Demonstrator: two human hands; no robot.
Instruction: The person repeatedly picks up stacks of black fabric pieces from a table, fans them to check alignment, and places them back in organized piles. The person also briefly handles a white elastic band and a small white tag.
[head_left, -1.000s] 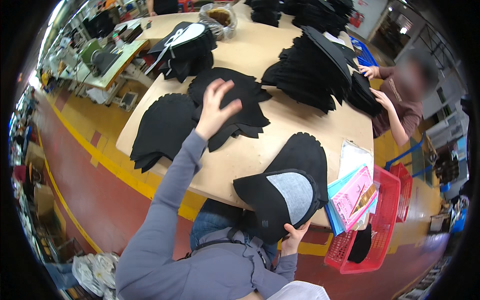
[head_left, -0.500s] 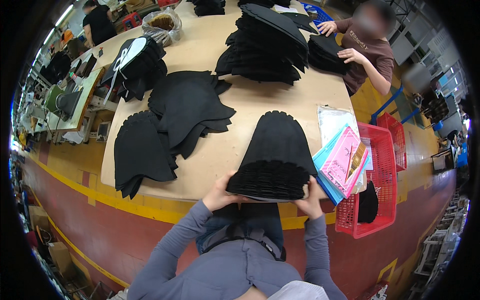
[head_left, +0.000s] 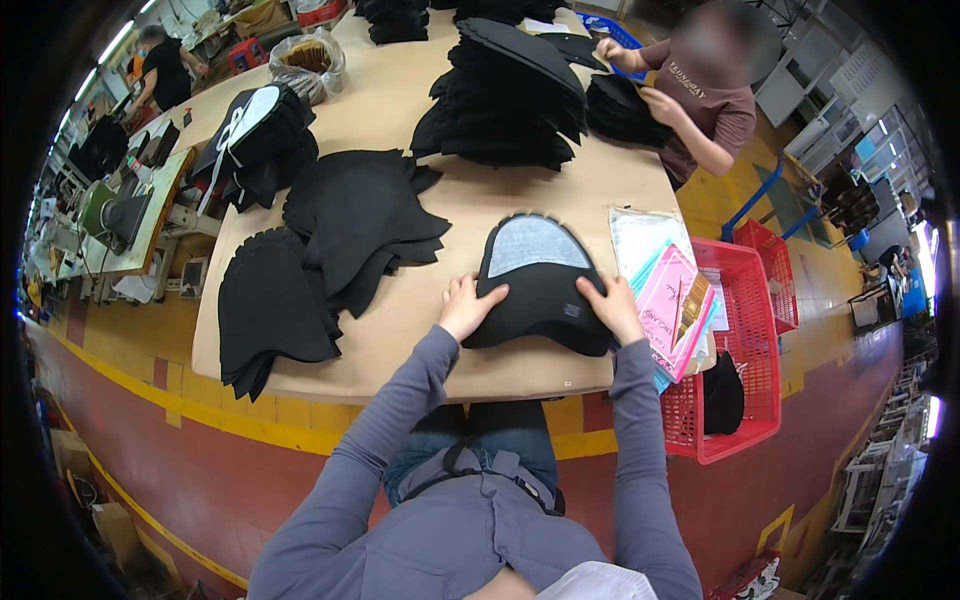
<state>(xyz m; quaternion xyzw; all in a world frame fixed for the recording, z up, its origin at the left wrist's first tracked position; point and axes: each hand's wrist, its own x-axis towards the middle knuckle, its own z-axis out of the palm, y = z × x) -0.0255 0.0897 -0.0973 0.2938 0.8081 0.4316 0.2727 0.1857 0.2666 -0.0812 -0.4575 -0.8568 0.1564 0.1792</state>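
A stack of black curved fabric pieces [head_left: 540, 305] rests at the table's near edge, its top piece showing a pale grey rounded patch toward the far end. My left hand [head_left: 470, 306] grips the stack's left side, thumb on top and fingers at the edge. From the right, my right hand [head_left: 614, 308] holds the opposite side the same way. The undersides of both hands' fingers are hidden. Left of the stack lie two fanned piles of black pieces, a nearer pile [head_left: 270, 305] and a larger pile [head_left: 360, 215].
Pink and blue booklets [head_left: 675, 310] overhang the table's right edge beside a red basket [head_left: 770, 400]. A tall black stack [head_left: 500, 100] stands farther back. Across the table, a person in a brown shirt [head_left: 715, 120] handles black pieces. A tied bundle [head_left: 250, 135] sits at the far left.
The stack has turned over, from layered edges facing me to the pale patch facing up. My hands have moved forward over the table with it. The co-worker's hands have lifted from the pieces.
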